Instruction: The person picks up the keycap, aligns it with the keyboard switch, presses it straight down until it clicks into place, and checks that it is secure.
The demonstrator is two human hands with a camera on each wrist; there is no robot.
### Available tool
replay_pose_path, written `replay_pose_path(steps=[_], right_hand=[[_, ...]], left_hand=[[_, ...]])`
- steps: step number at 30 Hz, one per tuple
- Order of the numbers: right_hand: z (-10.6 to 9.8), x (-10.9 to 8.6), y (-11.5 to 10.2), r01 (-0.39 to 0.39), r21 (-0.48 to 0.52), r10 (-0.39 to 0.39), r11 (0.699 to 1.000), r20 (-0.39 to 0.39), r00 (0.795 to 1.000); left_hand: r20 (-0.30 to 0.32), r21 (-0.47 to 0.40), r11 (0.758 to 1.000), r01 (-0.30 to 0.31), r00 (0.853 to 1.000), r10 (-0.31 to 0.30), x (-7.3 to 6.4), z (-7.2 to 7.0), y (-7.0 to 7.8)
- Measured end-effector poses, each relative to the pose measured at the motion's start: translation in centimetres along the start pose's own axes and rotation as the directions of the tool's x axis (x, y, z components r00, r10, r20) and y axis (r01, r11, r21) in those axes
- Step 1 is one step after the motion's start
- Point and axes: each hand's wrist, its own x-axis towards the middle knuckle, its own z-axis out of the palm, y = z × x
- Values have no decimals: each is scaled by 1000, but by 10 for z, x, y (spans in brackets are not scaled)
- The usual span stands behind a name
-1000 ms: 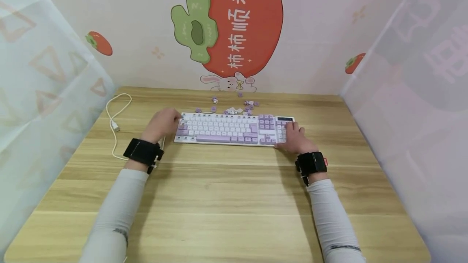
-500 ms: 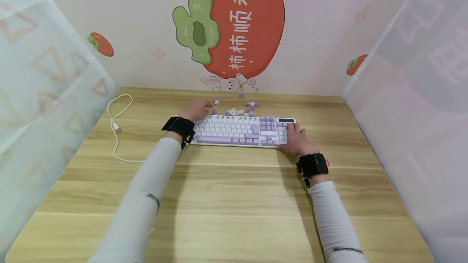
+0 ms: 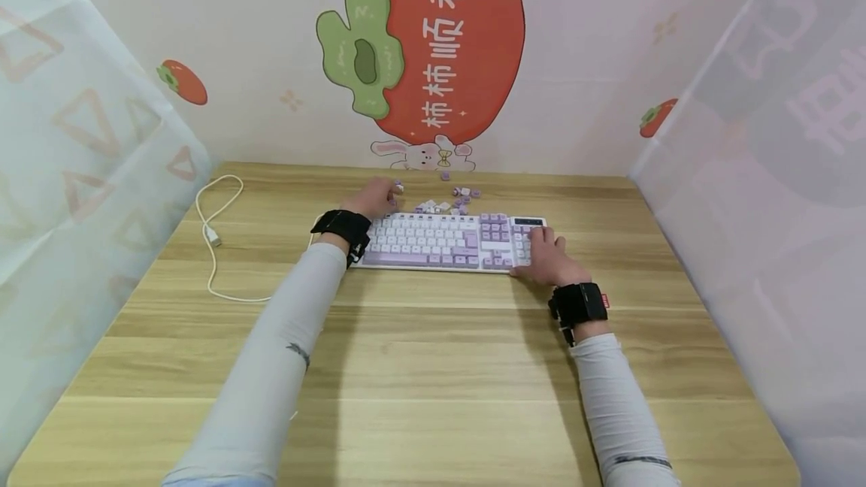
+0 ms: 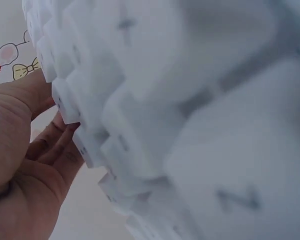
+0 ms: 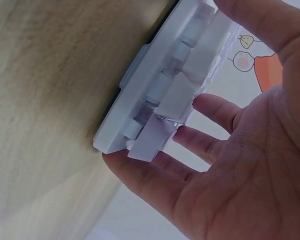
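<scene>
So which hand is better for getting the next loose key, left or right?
Probably the left hand: it is beside loose keycaps behind the keyboard, while the right hand grips the keyboard's right end, farther from those keycaps.

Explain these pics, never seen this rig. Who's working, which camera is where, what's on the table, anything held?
No robot: a person works with bare hands. The wide picture comes from a head camera looking forward and down; the two close-ups come from wrist cameras, one per arm.

On the light wood-grain table lie a long white-and-purple computer keyboard, a thin white USB cable, and loose purple and white plastic keycaps behind the keyboard.

The right hand rests on the keyboard's right end, fingers touching it. The left hand is at the far edge, near loose keycaps; its fingertips are partly hidden in the left wrist view, so I can't tell whether it holds one.
</scene>
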Motion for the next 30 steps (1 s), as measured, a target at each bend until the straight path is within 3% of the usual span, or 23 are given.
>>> replay_pose_path(steps=[5, 11, 16, 21, 24, 27, 30], right_hand=[[0, 0, 1, 3, -3, -3, 1000, 3, 1000], [0, -1, -1, 3, -10, -3, 1000, -2, 1000], [-1, -1, -2, -3, -18, 3, 1000, -2, 1000], [-2, -1, -4, 4, -29, -5, 1000, -2, 1000], [-2, -1, -4, 6, -29, -6, 1000, -7, 1000], [-1, -1, -3, 6, -26, -6, 1000, -10, 1000], [1, -1, -1, 8, -20, -9, 1000, -12, 1000]], left_hand=[[-21, -62, 998, 6, 1000, -7, 1, 2, -2], [-142, -238, 968, -76, 989, 43, -5, -1, -12], [-234, -329, 932, -154, 969, 77, -22, -10, -19], [-273, -410, 897, -164, 961, 51, -44, -15, -21], [-315, -444, 876, -191, 948, 48, -55, -14, -21], [-348, -455, 862, -223, 936, 58, -62, -13, -22], [-354, -474, 851, -226, 934, 51, -68, -13, -23]])
